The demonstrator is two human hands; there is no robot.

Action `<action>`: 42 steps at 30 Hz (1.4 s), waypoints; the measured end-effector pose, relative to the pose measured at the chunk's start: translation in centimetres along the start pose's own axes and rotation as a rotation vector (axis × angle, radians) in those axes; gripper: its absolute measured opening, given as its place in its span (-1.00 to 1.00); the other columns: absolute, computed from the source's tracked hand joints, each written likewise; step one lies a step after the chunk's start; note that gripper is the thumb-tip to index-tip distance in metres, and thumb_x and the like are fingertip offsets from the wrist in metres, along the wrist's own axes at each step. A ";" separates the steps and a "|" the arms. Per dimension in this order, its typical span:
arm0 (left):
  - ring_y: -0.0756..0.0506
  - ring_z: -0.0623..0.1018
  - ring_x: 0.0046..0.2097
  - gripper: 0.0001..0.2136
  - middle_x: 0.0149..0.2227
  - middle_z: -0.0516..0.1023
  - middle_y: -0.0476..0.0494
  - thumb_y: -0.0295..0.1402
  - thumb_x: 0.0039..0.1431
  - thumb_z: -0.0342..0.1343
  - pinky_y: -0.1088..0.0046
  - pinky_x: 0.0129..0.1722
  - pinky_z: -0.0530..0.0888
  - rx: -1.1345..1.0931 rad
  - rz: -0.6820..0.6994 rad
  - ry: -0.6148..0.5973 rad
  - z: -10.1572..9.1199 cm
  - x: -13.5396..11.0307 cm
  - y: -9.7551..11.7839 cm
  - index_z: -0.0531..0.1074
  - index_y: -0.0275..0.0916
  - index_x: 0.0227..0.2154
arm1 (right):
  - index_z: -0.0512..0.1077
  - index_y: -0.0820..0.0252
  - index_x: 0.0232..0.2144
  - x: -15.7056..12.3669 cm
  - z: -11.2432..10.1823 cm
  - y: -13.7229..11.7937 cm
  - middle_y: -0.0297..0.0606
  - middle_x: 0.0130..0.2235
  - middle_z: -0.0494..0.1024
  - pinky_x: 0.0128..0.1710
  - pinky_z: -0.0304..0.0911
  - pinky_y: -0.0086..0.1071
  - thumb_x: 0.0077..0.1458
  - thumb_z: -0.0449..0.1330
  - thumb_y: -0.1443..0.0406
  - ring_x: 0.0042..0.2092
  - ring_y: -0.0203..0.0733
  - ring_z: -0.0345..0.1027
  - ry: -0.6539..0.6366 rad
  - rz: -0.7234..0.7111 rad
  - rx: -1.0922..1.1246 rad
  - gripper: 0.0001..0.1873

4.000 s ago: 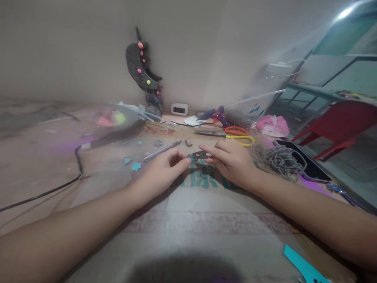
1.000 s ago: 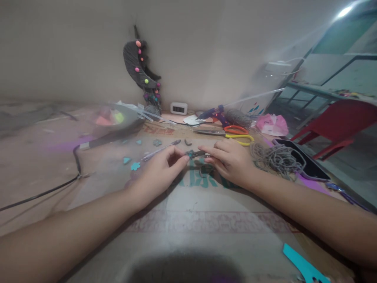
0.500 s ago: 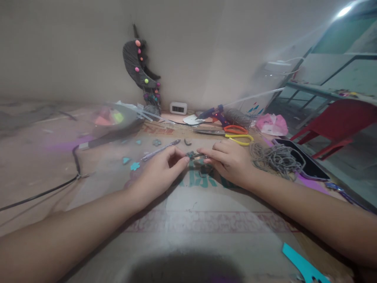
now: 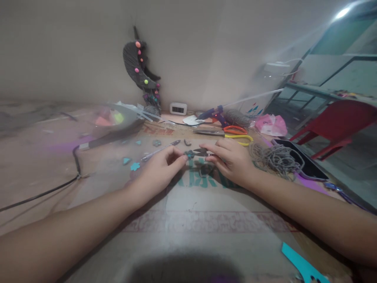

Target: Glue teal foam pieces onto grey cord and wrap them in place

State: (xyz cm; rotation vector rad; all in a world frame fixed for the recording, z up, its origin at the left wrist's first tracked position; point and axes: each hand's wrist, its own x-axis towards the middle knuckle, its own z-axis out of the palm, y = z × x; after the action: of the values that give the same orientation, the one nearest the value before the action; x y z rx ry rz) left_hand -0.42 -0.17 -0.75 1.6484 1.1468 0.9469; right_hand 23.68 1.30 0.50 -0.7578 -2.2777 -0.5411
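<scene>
My left hand (image 4: 160, 169) pinches a small teal and grey craft piece (image 4: 189, 153) between thumb and forefinger, just above the cardboard sheet (image 4: 206, 220). My right hand (image 4: 232, 159) holds small dark snips (image 4: 203, 151), blades pointing at that piece. The two hands meet fingertip to fingertip at the middle of the sheet. A pen (image 4: 160, 149) lies just beyond my left hand. Small teal cut-outs (image 4: 135, 166) lie to its left.
Orange and yellow scissors (image 4: 235, 133), a blue glue gun (image 4: 213, 114) and a heap of grey cord (image 4: 275, 157) lie behind and right of my hands. A black cable (image 4: 59, 184) runs at the left. A red chair (image 4: 338, 124) stands at the right.
Both hands stay in the same spot over the cardboard. The snips and the small piece have shifted only slightly between my fingertips.
</scene>
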 end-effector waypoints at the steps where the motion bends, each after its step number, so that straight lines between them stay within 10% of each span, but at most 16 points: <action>1: -0.08 0.47 -0.29 -0.80 -0.34 0.53 -0.01 -0.16 0.27 0.12 0.33 -0.28 0.31 -0.001 -0.008 0.002 0.0 0.0 0.0 0.41 -0.18 -0.31 | 0.58 0.30 -0.03 0.0 0.0 0.0 -0.28 -0.47 0.39 -0.38 0.08 -0.32 0.40 0.05 0.14 -0.40 -0.19 0.21 -0.006 -0.003 -0.004 -0.58; 42: -0.07 0.48 -0.33 -0.75 -0.39 0.52 -0.03 -0.11 0.26 0.13 0.38 -0.32 0.38 -0.008 0.035 -0.067 -0.1 0.4 -0.6 0.40 -0.19 -0.36 | 0.54 0.27 0.04 -0.1 0.2 0.0 -0.26 -0.43 0.44 -0.34 0.11 -0.33 0.41 0.03 0.10 -0.36 -0.19 0.23 -0.013 0.015 -0.033 -0.56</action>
State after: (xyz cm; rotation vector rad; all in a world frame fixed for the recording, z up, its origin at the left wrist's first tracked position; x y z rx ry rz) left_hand -0.55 0.36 -1.24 1.6866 1.0710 0.9098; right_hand 23.65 1.34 0.29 -0.7958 -2.2786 -0.5696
